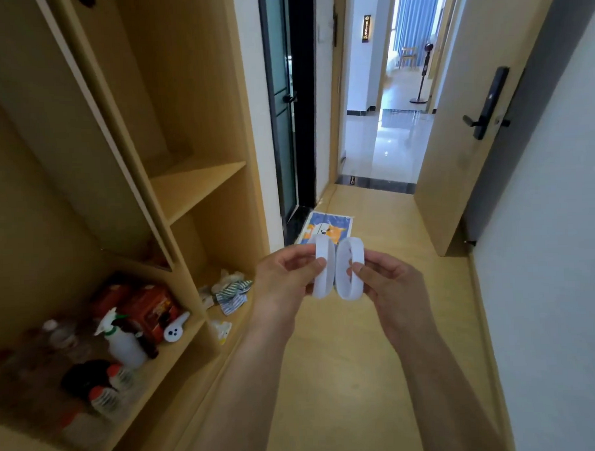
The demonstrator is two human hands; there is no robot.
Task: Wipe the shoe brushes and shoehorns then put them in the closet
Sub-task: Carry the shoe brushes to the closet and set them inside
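I hold two white oval shoehorns in front of me, side by side over the wooden floor. My left hand [287,276] pinches the left shoehorn [324,271] between thumb and fingers. My right hand [389,283] pinches the right shoehorn [350,270] the same way. The two pieces nearly touch each other. The open wooden closet [200,185] stands to my left. A striped blue-and-white cloth [232,293] lies crumpled on its low right shelf.
The closet's lower left shelf holds a white spray bottle [119,339], red boxes [147,308], several bottles and a small white round-headed item [176,329]. A patterned mat [326,227] lies ahead on the floor. An open door [471,118] stands at the right.
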